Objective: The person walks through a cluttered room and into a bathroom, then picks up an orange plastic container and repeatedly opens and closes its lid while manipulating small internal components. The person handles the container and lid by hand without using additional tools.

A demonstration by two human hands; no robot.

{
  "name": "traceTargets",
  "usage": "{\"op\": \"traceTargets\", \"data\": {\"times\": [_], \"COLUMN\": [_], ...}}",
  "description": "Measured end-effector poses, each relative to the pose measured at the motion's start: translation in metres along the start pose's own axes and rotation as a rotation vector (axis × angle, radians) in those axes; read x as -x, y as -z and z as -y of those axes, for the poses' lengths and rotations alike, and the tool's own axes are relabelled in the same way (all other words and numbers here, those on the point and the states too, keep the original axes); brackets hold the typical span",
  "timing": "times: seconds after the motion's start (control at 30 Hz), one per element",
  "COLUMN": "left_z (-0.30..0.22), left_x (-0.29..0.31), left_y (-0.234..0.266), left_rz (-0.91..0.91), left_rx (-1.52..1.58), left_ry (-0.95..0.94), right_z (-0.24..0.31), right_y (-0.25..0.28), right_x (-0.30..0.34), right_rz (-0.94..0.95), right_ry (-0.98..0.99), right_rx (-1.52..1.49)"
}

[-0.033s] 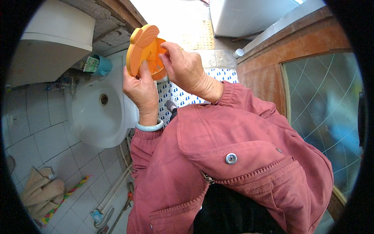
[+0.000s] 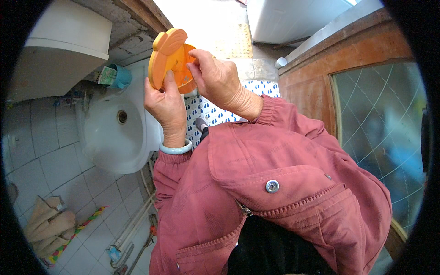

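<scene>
An orange plastic holder (image 2: 168, 61) with a rounded, shaped back plate and a hollow cup-like part is held up above the right side of the washbasin. My left hand (image 2: 166, 103) grips its lower left edge, thumb pressed on the front face. On the cup's right rim, the thumb and fingers of my right hand (image 2: 215, 79) are closed in a pinch. Small marks show inside the cup, too small to make out. A pale bangle (image 2: 176, 147) circles my left wrist.
On the left is a white washbasin (image 2: 114, 142), with a blue-green cup (image 2: 120, 76) on its back ledge. A white cabinet (image 2: 68, 46) overhangs it. A beige cloth (image 2: 50, 227) hangs at lower left. To the right stands a wooden door (image 2: 307, 80) with patterned glass.
</scene>
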State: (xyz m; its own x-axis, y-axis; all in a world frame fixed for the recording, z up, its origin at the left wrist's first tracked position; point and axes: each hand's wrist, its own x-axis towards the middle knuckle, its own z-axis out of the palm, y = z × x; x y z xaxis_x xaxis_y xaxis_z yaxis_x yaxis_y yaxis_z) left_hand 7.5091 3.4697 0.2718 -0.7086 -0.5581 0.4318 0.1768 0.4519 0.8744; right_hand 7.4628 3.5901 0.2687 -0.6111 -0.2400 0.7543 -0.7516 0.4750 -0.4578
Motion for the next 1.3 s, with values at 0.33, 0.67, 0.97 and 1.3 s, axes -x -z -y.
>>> {"op": "traceTargets", "data": {"times": [0.33, 0.67, 0.97, 1.3], "left_z": [0.008, 0.015, 0.019, 0.018], "left_x": [-0.001, -0.003, -0.004, -0.001], "left_y": [-0.005, -0.006, -0.006, -0.006], "left_rz": [-0.007, -0.032, -0.03, -0.007], "left_rx": [-0.049, -0.033, -0.05, -0.124], "left_ry": [-0.032, 0.018, 0.005, -0.033], "right_z": [0.001, 0.0, -0.001, -0.002], "right_y": [0.002, -0.01, -0.01, -0.006], "right_x": [-0.009, -0.009, -0.008, -0.014], "right_rz": [0.135, 0.164, 0.293, 0.448], "right_ry": [0.04, -0.241, -0.204, -0.264], "right_rx": [0.169, -0.046, 0.05, 0.07]}}
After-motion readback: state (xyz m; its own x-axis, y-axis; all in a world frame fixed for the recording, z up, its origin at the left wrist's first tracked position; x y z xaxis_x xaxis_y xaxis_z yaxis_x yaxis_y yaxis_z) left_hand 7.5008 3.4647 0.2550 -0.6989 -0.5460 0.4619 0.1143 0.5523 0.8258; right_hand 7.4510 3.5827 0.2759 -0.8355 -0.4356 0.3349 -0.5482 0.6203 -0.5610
